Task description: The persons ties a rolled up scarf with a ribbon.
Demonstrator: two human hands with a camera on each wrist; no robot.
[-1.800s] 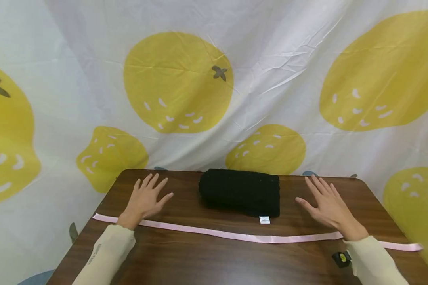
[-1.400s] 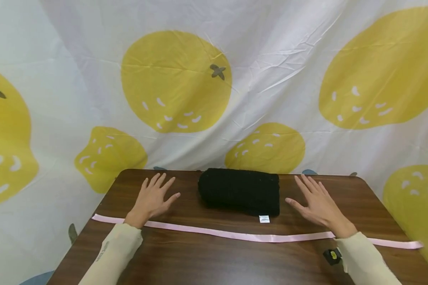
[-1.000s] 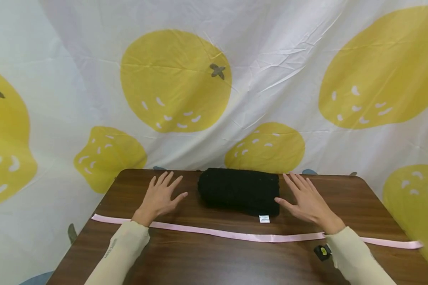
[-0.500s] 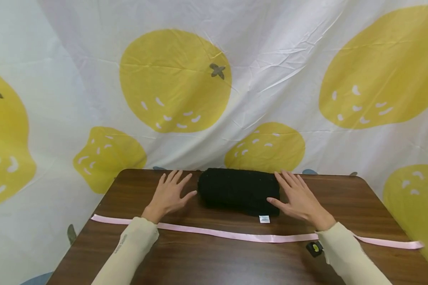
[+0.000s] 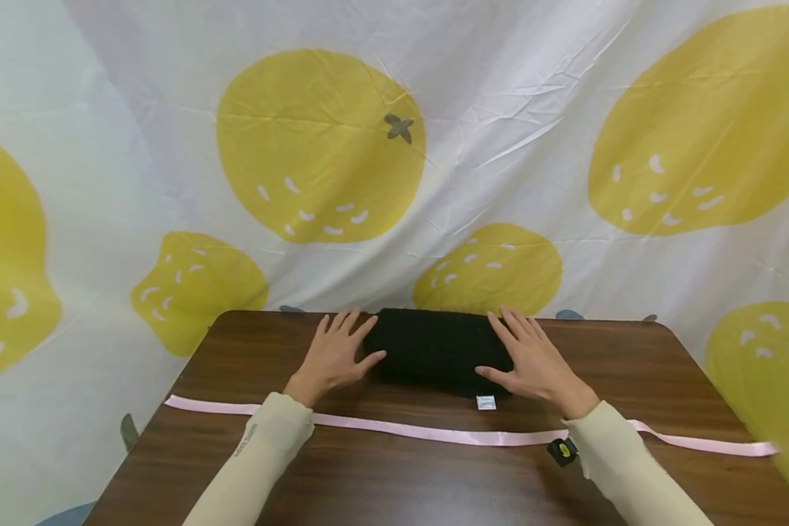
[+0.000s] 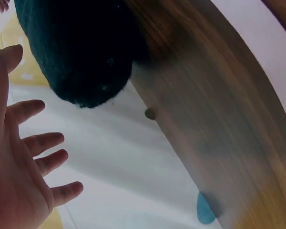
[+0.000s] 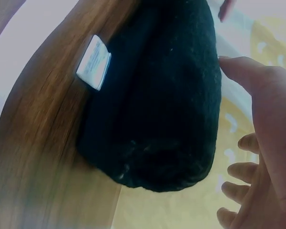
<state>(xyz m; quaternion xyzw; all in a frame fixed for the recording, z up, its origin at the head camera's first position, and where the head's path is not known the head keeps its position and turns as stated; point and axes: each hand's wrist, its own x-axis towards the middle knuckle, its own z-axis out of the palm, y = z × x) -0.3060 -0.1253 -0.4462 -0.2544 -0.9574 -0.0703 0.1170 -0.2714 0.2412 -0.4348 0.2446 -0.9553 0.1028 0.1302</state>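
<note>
A rolled black towel (image 5: 434, 351) lies near the back edge of the table, its white tag (image 5: 486, 402) sticking out at the front right. At its left end my left hand (image 5: 335, 358) reaches in, fingers spread and thumb apart. My right hand (image 5: 532, 361) overlaps the right end in the head view, fingers likewise extended. Both wrist views show a gap between the palms and the roll; the right thumb (image 7: 243, 69) comes right up to its side. In front, a pink ribbon (image 5: 434, 433) stretches across the table, passing partly hidden behind both sleeves.
The brown wooden table (image 5: 394, 489) ends at a white curtain (image 5: 500, 175) printed with yellow fruit. A small black device (image 5: 562, 451) sits at the right wrist. Close to the right sleeve, the ribbon bends upward.
Both hands have moved inward from the sides to the two ends of the towel roll. The towel stays in place, while the ribbon near the right sleeve now shows a bend.
</note>
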